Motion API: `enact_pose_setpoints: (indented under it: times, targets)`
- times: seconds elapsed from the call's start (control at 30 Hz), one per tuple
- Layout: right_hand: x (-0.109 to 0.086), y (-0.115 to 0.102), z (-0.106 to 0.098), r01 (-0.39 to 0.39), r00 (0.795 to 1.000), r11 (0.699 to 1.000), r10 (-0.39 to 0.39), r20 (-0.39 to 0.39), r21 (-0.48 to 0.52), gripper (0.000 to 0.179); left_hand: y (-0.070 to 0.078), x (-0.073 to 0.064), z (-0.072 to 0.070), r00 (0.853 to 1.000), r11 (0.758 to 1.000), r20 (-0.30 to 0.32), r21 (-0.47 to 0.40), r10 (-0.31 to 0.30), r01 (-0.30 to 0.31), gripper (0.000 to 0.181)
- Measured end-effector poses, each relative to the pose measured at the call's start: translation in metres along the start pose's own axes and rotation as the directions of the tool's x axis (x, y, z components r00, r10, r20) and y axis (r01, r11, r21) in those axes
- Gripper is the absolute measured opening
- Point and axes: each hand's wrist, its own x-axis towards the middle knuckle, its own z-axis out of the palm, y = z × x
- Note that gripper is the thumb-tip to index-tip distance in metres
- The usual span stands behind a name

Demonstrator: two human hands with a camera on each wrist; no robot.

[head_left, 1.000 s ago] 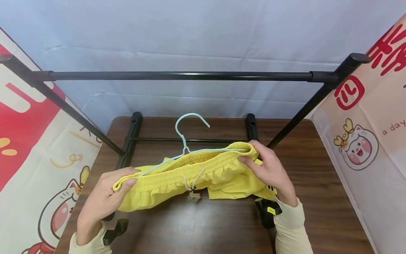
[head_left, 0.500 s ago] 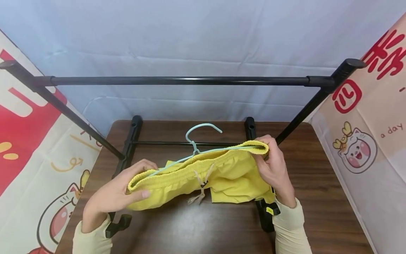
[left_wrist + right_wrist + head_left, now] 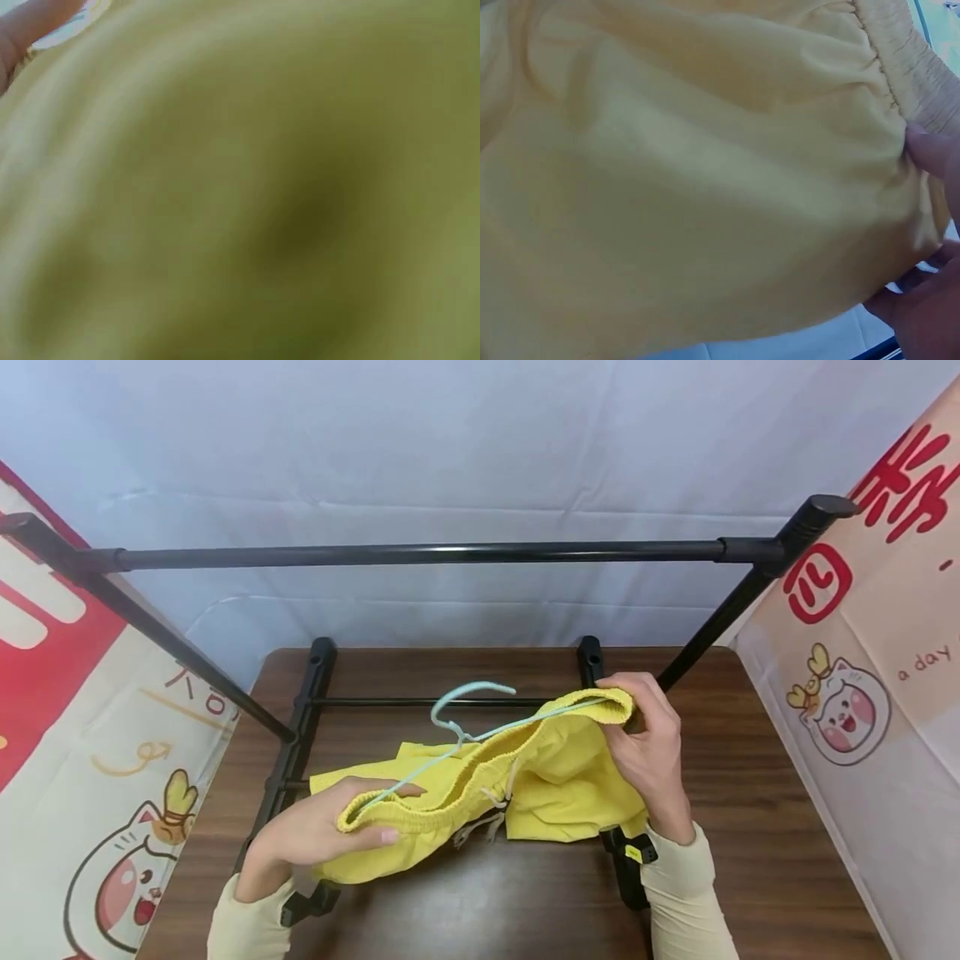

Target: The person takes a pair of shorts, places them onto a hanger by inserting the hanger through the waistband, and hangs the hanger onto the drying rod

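Yellow shorts point(image 3: 573, 777) with a gathered elastic waistband and a pale drawstring hang between both hands over the table. Inside the waistband lies a light blue hanger point(image 3: 480, 739), its hook sticking out above and leaning right. My left hand point(image 3: 322, 827) holds the left end of the waistband, thumb in front and fingers behind. At the other end, my right hand point(image 3: 651, 747) grips the waistband, higher than the left. Blurred yellow cloth point(image 3: 225, 187) fills most of the left wrist view. In the right wrist view, the thumb point(image 3: 930, 150) presses against the gathered waistband.
A black garment rack stands over the brown table point(image 3: 750, 827), with its top bar point(image 3: 420, 554) running across behind the hands. Its feet and a thin lower bar rest near the table's back. Printed cloth walls stand left and right, with a pale cloth point(image 3: 465, 443) behind.
My left hand has moved right and slightly downward, bringing the waistband ends closer together. The right hand has shifted a little to the right. The hanger's hook has dropped lower.
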Motion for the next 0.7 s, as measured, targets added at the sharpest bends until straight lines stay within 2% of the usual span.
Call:
enact_pose_setpoints:
  times: [0.1,0.17,0.23,0.3,0.33,0.4,0.47,0.53,0.63,0.67,0.7]
  targets:
    - [0.0,0.0,-0.007,-0.045,0.997,0.998,0.049,0.063,-0.049,0.047,0.001,-0.002,0.006,0.998,0.998,-0.033,-0.035,-0.05,0.049,0.039]
    - [0.0,0.0,-0.015,-0.094,0.992,0.995,0.095,0.088,-0.015,0.049,0.002,-0.006,0.008,0.996,0.994,-0.052,-0.089,-0.07,0.065,0.037]
    - [0.002,0.0,-0.023,-0.142,0.989,0.99,0.141,0.037,0.022,0.041,0.004,-0.013,0.007,0.995,0.985,-0.073,-0.163,-0.063,0.051,0.036]
    - [0.004,0.001,-0.028,-0.169,0.978,0.981,0.178,-0.104,0.091,0.027,0.007,-0.022,0.005,0.993,0.977,-0.107,-0.208,-0.056,0.033,0.038]
    - [0.006,0.002,-0.03,-0.181,0.961,0.977,0.2,-0.189,0.116,0.021,0.008,-0.027,0.003,0.99,0.977,-0.127,-0.211,-0.052,0.024,0.04]
    - [0.01,0.004,-0.031,-0.203,0.912,0.974,0.227,-0.342,0.104,0.02,0.01,-0.037,0.0,0.984,0.977,-0.168,-0.214,-0.057,0.02,0.041]
    - [0.013,0.005,-0.032,-0.24,0.865,0.964,0.265,-0.425,0.112,0.025,0.011,-0.047,-0.002,0.976,0.975,-0.203,-0.221,-0.073,0.027,0.041]
    - [0.017,0.007,-0.032,-0.282,0.842,0.952,0.306,-0.445,0.123,0.034,0.011,-0.056,-0.003,0.968,0.972,-0.236,-0.234,-0.086,0.03,0.042]
    - [0.02,0.008,-0.032,-0.36,0.822,0.923,0.382,-0.422,0.133,0.049,0.011,-0.071,-0.004,0.95,0.944,-0.257,-0.319,-0.175,0.087,0.041]
    - [0.021,0.009,-0.032,-0.392,0.817,0.911,0.408,-0.408,0.126,0.052,0.011,-0.076,-0.005,0.939,0.937,-0.271,-0.328,-0.211,0.115,0.037]
    - [0.021,0.009,-0.032,-0.42,0.812,0.9,0.431,-0.394,0.12,0.054,0.011,-0.081,-0.005,0.922,0.933,-0.292,-0.324,-0.255,0.156,0.034]
